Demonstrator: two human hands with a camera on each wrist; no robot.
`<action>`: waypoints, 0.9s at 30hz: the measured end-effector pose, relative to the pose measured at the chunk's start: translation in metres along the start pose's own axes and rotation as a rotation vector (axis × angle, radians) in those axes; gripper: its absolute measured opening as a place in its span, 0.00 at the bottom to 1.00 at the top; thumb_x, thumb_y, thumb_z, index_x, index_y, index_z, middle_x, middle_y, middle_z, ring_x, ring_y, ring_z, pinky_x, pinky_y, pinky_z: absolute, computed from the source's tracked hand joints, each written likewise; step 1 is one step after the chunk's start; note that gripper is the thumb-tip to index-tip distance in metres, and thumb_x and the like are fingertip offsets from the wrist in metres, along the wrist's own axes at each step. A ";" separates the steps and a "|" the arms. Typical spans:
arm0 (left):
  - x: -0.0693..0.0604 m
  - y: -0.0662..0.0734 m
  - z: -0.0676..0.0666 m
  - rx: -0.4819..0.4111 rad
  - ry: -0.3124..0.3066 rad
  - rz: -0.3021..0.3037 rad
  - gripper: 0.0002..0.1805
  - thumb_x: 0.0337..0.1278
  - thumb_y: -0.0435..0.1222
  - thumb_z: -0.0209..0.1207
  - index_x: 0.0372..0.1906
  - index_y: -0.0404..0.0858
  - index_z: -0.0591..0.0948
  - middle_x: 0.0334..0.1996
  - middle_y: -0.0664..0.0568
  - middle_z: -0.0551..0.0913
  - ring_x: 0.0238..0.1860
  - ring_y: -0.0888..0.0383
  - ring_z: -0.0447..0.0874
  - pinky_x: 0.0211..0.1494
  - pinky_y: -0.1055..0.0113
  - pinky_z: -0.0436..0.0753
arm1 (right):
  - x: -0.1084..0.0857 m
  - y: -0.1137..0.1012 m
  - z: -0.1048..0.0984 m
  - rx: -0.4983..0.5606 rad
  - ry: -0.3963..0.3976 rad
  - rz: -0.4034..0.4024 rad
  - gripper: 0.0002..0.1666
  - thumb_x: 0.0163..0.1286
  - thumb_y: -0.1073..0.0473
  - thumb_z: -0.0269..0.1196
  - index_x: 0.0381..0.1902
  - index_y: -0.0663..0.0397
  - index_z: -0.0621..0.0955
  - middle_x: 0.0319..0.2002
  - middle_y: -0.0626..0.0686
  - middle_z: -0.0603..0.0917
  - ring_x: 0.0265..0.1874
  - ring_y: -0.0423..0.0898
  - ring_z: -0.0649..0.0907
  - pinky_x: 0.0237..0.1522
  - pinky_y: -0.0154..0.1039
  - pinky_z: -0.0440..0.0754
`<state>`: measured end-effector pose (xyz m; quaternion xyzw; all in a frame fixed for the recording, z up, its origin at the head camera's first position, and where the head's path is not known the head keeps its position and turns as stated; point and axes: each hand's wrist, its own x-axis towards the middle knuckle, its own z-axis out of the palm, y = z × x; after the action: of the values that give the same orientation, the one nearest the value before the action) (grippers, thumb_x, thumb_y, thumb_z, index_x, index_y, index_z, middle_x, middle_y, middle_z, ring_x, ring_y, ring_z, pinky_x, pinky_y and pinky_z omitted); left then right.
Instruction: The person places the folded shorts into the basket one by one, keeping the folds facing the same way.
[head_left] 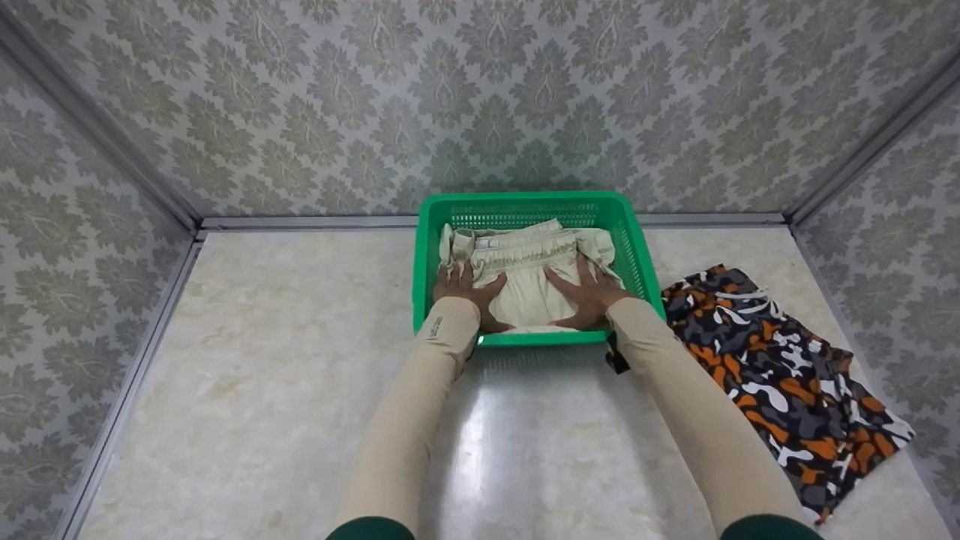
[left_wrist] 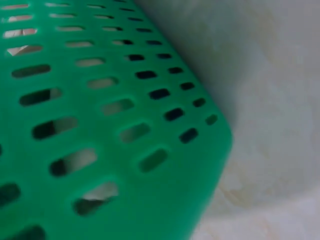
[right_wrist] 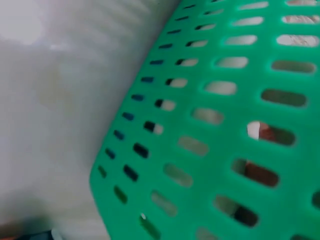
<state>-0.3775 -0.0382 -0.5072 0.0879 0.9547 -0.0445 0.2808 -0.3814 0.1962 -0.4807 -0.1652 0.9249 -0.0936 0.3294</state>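
In the head view a folded cream garment with a gathered waistband lies inside a green perforated basket. My left hand rests on the garment's left part, fingers spread. On its right part rests my right hand, also with fingers spread and thumb toward the middle. Both wrists pass over the basket's near rim. The left wrist view is filled mostly by the basket's perforated wall, and the right wrist view likewise shows the basket wall; neither hand shows clearly there.
Camouflage-patterned shorts in orange, black, grey and white lie on the pale surface to the right of the basket. A patterned wall stands directly behind the basket, with side walls at left and right.
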 end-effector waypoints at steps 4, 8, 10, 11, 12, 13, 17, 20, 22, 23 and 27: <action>0.002 0.004 -0.001 -0.012 -0.023 0.002 0.57 0.50 0.80 0.48 0.80 0.71 0.35 0.81 0.41 0.31 0.80 0.41 0.28 0.77 0.43 0.30 | -0.009 0.001 -0.001 0.027 -0.010 0.013 0.58 0.72 0.34 0.59 0.82 0.35 0.35 0.76 0.65 0.19 0.75 0.69 0.27 0.71 0.73 0.40; -0.002 0.009 0.001 -0.043 -0.021 0.005 0.56 0.51 0.78 0.51 0.80 0.71 0.37 0.81 0.41 0.31 0.80 0.41 0.28 0.77 0.42 0.29 | -0.010 0.002 0.007 0.029 0.023 0.039 0.57 0.72 0.36 0.61 0.83 0.35 0.38 0.77 0.66 0.21 0.75 0.69 0.28 0.71 0.73 0.41; -0.011 0.011 0.001 -0.063 -0.010 0.027 0.53 0.56 0.75 0.51 0.81 0.69 0.40 0.82 0.41 0.36 0.80 0.41 0.32 0.77 0.41 0.32 | -0.012 0.001 0.013 0.032 0.041 0.051 0.55 0.73 0.37 0.61 0.83 0.34 0.40 0.77 0.66 0.22 0.75 0.71 0.30 0.71 0.73 0.42; -0.015 0.013 0.000 -0.077 -0.004 0.042 0.51 0.59 0.73 0.52 0.82 0.67 0.45 0.82 0.42 0.41 0.81 0.41 0.37 0.78 0.40 0.36 | -0.013 0.001 0.017 0.039 0.056 0.049 0.54 0.73 0.38 0.61 0.83 0.35 0.41 0.77 0.66 0.23 0.75 0.72 0.31 0.71 0.73 0.42; -0.020 0.014 0.000 -0.098 0.006 0.058 0.47 0.61 0.70 0.52 0.81 0.63 0.52 0.81 0.43 0.50 0.80 0.41 0.46 0.78 0.40 0.43 | -0.015 0.000 0.020 0.054 0.079 0.042 0.53 0.74 0.39 0.60 0.83 0.35 0.43 0.78 0.66 0.26 0.75 0.73 0.33 0.71 0.73 0.42; -0.027 0.015 -0.003 -0.126 0.016 0.068 0.42 0.64 0.68 0.52 0.80 0.61 0.59 0.78 0.45 0.59 0.77 0.42 0.55 0.77 0.40 0.50 | -0.017 -0.001 0.023 0.064 0.114 0.022 0.50 0.75 0.41 0.60 0.83 0.36 0.44 0.79 0.67 0.30 0.76 0.72 0.36 0.72 0.72 0.42; -0.052 0.014 -0.014 -0.241 0.159 0.109 0.28 0.71 0.59 0.53 0.68 0.52 0.78 0.62 0.53 0.82 0.58 0.47 0.82 0.64 0.43 0.74 | -0.033 -0.005 0.026 0.209 0.358 -0.125 0.38 0.79 0.52 0.57 0.81 0.51 0.57 0.77 0.66 0.58 0.75 0.66 0.58 0.72 0.65 0.54; -0.074 0.011 -0.023 -0.281 0.356 0.171 0.24 0.73 0.54 0.55 0.65 0.49 0.81 0.54 0.52 0.86 0.46 0.50 0.87 0.53 0.48 0.82 | -0.052 -0.006 0.019 0.357 0.581 -0.215 0.27 0.80 0.58 0.55 0.73 0.60 0.70 0.68 0.64 0.74 0.65 0.60 0.75 0.65 0.59 0.71; -0.088 0.009 -0.027 -0.264 0.506 0.242 0.21 0.73 0.50 0.57 0.62 0.46 0.84 0.47 0.49 0.89 0.37 0.50 0.88 0.43 0.50 0.85 | -0.067 -0.004 0.012 0.443 0.734 -0.227 0.21 0.80 0.60 0.54 0.66 0.62 0.77 0.61 0.64 0.80 0.57 0.58 0.80 0.58 0.56 0.77; -0.096 0.008 -0.028 -0.266 0.565 0.278 0.20 0.73 0.49 0.57 0.60 0.45 0.85 0.44 0.48 0.89 0.35 0.51 0.88 0.40 0.52 0.86 | -0.075 -0.002 0.010 0.461 0.814 -0.221 0.19 0.80 0.60 0.54 0.62 0.62 0.80 0.57 0.63 0.82 0.53 0.57 0.81 0.54 0.54 0.78; -0.127 0.003 -0.024 -0.354 0.675 0.399 0.16 0.74 0.45 0.57 0.57 0.45 0.86 0.43 0.50 0.89 0.38 0.55 0.87 0.41 0.56 0.85 | -0.104 0.014 0.008 0.538 1.104 -0.132 0.15 0.79 0.61 0.56 0.53 0.61 0.85 0.45 0.61 0.86 0.38 0.52 0.83 0.40 0.46 0.79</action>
<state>-0.2849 -0.0501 -0.4186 0.2311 0.9502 0.2063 -0.0336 -0.3043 0.2470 -0.4309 -0.0606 0.8906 -0.4156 -0.1744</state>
